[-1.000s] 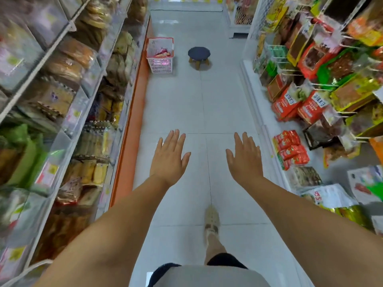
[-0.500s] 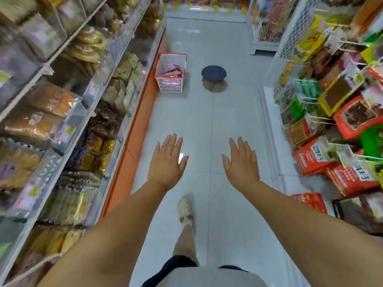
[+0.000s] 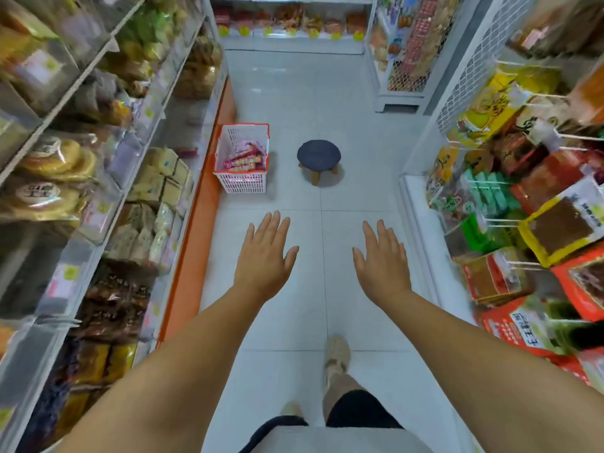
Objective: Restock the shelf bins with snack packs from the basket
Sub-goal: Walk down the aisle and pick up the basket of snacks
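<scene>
— Two walls of shelf bins (image 3: 98, 178) flank the aisle; where's the basket (image 3: 242, 183)?
— On the floor (image 3: 359, 132) beside the stool (image 3: 318, 154), snack packs (image 3: 244, 160) inside.
— Hands?
— Left hand (image 3: 264, 256) and right hand (image 3: 380, 261) flat open, empty.

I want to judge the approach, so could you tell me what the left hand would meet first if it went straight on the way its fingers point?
Probably the basket: the open left hand points roughly at its near right corner, though depth is unclear.

Both arms extend forward, palms down. Left hand (image 3: 264, 256) and right hand (image 3: 380, 260) are flat, fingers spread, empty, short of the basket (image 3: 242, 184). One foot (image 3: 337, 354) is forward.
</scene>
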